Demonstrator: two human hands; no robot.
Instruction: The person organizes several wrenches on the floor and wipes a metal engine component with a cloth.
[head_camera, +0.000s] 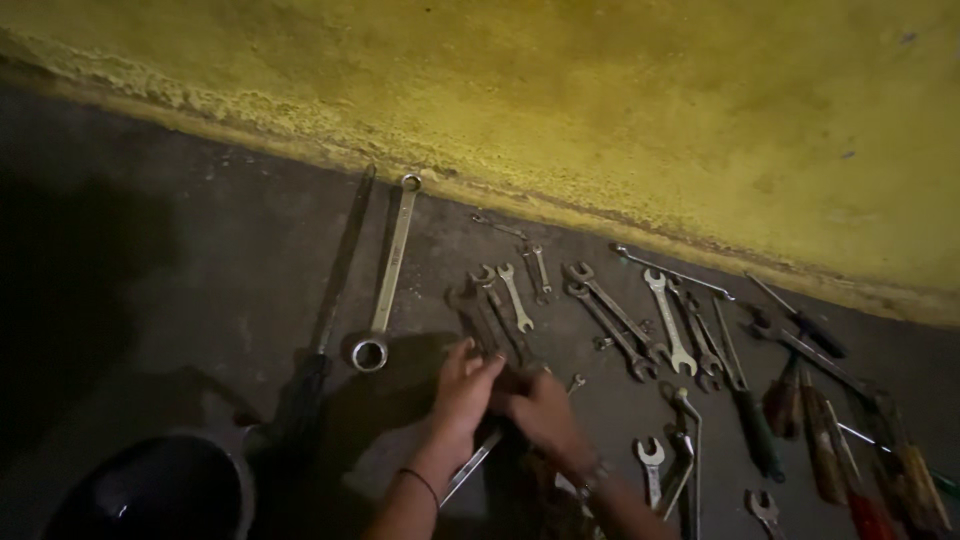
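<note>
Two bare hands are seen low in the centre of the head view, brought together over a dark concrete floor (180, 270). The left hand (465, 390), with a thin band at the wrist, is held with fingers partly curled and pointing toward 12 o'clock; the right hand (540, 410) is closed against it from 3 o'clock. A slim metal tool (470, 465) is seen emerging below the hands toward 7 o'clock, but which hand has hold of it cannot be told in the dim light.

At 8 o'clock from the hands, a dark rounded helmet-like object (150, 490) is partly seen at the frame's bottom edge. A long dark-handled bar (325, 320) is laid from 8 toward 11 o'clock, and just beside it a long ring spanner (388, 270) is laid nearly parallel.

At 12 to 2 o'clock, just beyond the fingertips, a row of small open-ended spanners (515, 295) is spread out, with larger spanners (610, 315) next to them. At 3 o'clock, well apart from the hands, several screwdrivers (820, 440) with coloured handles are lined up.

Farthest off, a rough yellow wall (600, 100) is met by the floor.
</note>
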